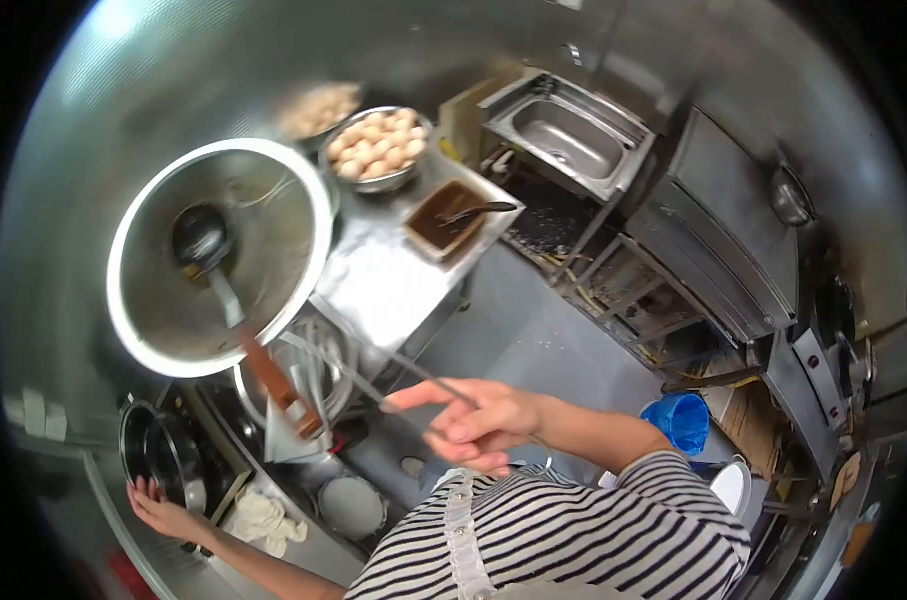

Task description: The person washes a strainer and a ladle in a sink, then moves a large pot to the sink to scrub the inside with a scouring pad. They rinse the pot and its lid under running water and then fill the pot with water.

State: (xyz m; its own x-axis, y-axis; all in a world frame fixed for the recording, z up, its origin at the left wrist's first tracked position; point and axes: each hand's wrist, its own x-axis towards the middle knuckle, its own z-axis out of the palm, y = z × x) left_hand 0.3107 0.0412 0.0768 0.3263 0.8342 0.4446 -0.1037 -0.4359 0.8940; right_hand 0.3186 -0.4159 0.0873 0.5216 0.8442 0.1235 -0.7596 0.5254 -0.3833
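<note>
My left hand (168, 512) has its fingers at the rim of a dark round pot (158, 455) at the lower left, and seems to grip it. In my right hand (488, 425) are long thin chopsticks (363, 375), with their tips blurred and pointing to the upper left. Below those tips lies a steel strainer or bowl (338, 350), partly covered. A large white-rimmed basin (318, 240) stands above it. Across the basin rests a ladle (258, 350) with a wooden handle, its dark bowl inside.
On the steel table (383, 290) stand a metal bowl (373, 185) heaped with eggs (378, 145) and a tray (438, 248) of brown sauce with a spoon. Farther back is a sink (563, 140). A white cloth (265, 520) and a blue bin (678, 420) lie nearer.
</note>
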